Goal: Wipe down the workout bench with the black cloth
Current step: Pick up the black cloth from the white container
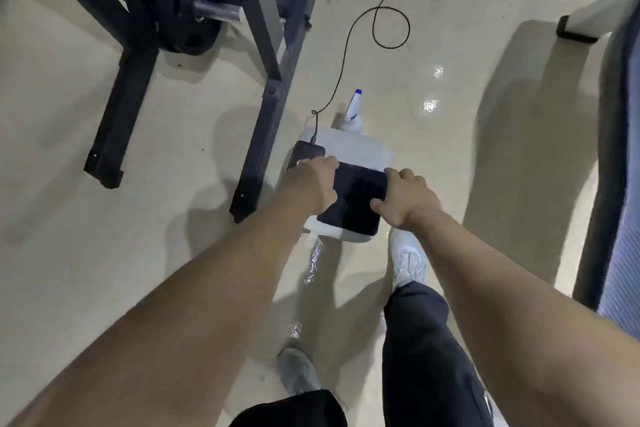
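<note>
While both arms are reaching down, the left hand [311, 184] and right hand [407, 198] are gripping opposite edges of the folded black cloth [353, 201], which is lying on a white stool [356, 149] beside a phone [306, 151].

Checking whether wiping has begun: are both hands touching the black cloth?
Touching. The head view shows the left hand and the right hand pressed on opposite edges of the black cloth, fingers overlapping it.
</note>
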A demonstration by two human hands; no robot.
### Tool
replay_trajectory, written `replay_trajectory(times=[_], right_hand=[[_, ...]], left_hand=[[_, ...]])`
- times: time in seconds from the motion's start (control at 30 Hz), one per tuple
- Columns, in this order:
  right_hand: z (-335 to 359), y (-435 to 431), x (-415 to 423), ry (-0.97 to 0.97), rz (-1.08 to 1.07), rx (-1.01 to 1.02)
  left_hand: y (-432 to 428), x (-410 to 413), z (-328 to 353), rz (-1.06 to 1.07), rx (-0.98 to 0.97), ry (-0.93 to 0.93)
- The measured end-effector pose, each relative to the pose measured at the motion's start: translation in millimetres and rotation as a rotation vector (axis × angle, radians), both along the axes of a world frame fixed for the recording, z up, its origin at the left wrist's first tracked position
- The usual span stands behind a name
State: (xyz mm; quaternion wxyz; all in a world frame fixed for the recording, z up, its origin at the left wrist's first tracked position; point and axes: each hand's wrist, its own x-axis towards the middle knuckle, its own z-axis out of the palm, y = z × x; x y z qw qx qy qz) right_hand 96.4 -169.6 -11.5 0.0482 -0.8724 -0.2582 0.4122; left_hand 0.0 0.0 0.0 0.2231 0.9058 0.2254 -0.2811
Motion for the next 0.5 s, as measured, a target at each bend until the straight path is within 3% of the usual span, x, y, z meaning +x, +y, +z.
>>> replay_trajectory(times=[0.23, 0.5], right_hand=[[-120.7, 0.9, 2.3, -0.019, -0.076, 0.034], [-151.8, -4.1, -1.3, -0.06, -0.182, 0.123]], left_hand=[[-5.0, 24.9, -124.8, 0.008, 0.058, -0.064], [-12.6, 29.5, -152.7, 0.071, 0.157, -0.098]])
